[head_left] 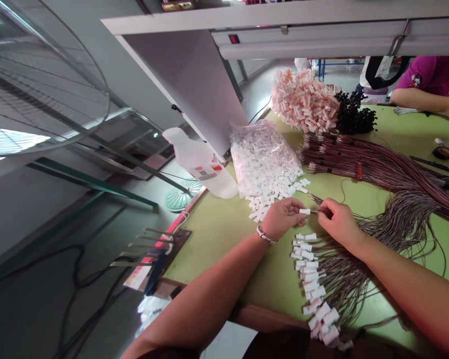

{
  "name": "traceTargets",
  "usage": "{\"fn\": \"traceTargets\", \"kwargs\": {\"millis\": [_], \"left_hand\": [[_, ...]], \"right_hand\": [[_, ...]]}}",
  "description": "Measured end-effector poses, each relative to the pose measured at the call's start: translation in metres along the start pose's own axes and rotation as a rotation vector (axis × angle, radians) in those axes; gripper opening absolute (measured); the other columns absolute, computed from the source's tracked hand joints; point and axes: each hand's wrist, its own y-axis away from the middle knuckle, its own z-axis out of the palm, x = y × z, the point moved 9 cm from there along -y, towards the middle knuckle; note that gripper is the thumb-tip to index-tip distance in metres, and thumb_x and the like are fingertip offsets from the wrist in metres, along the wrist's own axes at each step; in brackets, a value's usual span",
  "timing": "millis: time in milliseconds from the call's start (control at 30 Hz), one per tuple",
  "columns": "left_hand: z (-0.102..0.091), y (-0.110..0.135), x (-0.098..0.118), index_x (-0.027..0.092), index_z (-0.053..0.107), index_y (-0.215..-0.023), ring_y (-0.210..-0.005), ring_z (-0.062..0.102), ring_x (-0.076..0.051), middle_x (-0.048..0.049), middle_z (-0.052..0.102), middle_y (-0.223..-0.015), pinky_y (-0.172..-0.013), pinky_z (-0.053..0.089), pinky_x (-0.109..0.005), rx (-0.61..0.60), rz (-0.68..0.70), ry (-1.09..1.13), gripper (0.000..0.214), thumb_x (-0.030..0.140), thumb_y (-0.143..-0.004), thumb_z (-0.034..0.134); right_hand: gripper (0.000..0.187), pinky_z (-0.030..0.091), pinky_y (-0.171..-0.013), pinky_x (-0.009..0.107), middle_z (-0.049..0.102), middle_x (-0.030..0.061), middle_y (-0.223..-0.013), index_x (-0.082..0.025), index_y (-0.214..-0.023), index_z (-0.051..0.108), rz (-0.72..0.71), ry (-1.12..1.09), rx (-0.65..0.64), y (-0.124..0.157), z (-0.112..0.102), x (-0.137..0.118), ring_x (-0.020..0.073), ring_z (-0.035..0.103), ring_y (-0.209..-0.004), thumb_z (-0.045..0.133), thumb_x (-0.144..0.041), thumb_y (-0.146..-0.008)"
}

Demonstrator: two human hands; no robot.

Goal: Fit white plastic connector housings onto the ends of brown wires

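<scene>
Between thumb and fingers my left hand point(284, 218) pinches a small white connector housing point(305, 212). Just to its right, my right hand point(335, 219) is closed on a thin brown wire, whose end meets the connector; how deep it sits I cannot tell. Below the hands lies a row of wires fitted with white connectors point(310, 274), their brown wires point(359, 284) running right. Loose white connectors point(262, 205) are spilled left of my left hand, in front of an open clear plastic bag point(264, 154) full of them.
Bundled brown wires point(377, 164) cover the right side of the green table point(217, 244). Behind them are a pile of pink-white connectors point(305, 99) and black parts point(353, 112). A plastic bottle point(204, 164) stands left; a pronged metal fixture point(160, 254) sits at the edge. Another person's arm point(426, 99) rests opposite.
</scene>
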Motion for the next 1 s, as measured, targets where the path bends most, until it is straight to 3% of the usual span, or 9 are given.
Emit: {"fn": "traceTargets", "kwargs": {"millis": [267,433,567,800,1000], "left_hand": [[0.008,0.0,-0.007,0.012,0.056,-0.07,-0.042,0.058,-0.008,0.0025,0.06,-0.045,-0.045,0.048,-0.018,-0.023,-0.005,-0.053,0.022,0.019,-0.062,0.076],[0.011,0.0,-0.013,0.012,0.054,-0.071,-0.042,0.058,-0.009,0.0011,0.063,-0.048,-0.045,0.049,-0.019,-0.045,-0.067,0.033,0.025,0.021,-0.062,0.076],[0.009,-0.001,-0.015,0.013,0.053,-0.072,-0.043,0.059,-0.01,0.0002,0.064,-0.049,-0.046,0.049,-0.02,-0.053,-0.088,0.066,0.029,0.023,-0.061,0.077],[0.012,-0.002,-0.017,0.012,0.052,-0.071,-0.043,0.059,-0.01,0.0002,0.064,-0.05,-0.044,0.05,-0.02,-0.084,-0.097,0.092,0.033,0.027,-0.059,0.079],[0.016,0.0,-0.015,0.013,0.051,-0.068,-0.041,0.058,-0.009,0.0008,0.064,-0.05,-0.042,0.049,-0.019,-0.096,-0.099,0.087,0.032,0.027,-0.059,0.079]], "right_hand": [[0.009,0.035,-0.055,0.023,0.062,0.0016,-0.063,-0.018,-0.069,0.057,-0.126,0.163,-0.127,0.002,0.012,-0.015,0.0128,0.053,-0.055,0.05,-0.016,-0.074],[0.008,0.037,-0.053,0.021,0.061,-0.0014,-0.059,-0.018,-0.067,0.058,0.037,-0.033,-0.159,0.0,0.017,0.003,0.0105,0.051,-0.052,0.053,-0.019,-0.073],[0.011,0.035,-0.051,0.02,0.056,-0.0035,-0.055,-0.018,-0.064,0.058,0.066,-0.087,-0.153,0.0,0.016,0.007,0.009,0.046,-0.049,0.053,-0.021,-0.073],[0.012,0.032,-0.053,0.021,0.055,-0.002,-0.055,-0.018,-0.069,0.057,-0.085,0.076,-0.168,0.002,0.017,-0.008,0.0101,0.045,-0.05,0.049,-0.017,-0.078],[0.013,0.03,-0.051,0.022,0.055,-0.0014,-0.055,-0.018,-0.07,0.058,-0.121,0.129,-0.189,0.003,0.019,-0.011,0.0105,0.044,-0.048,0.049,-0.015,-0.079]]}}
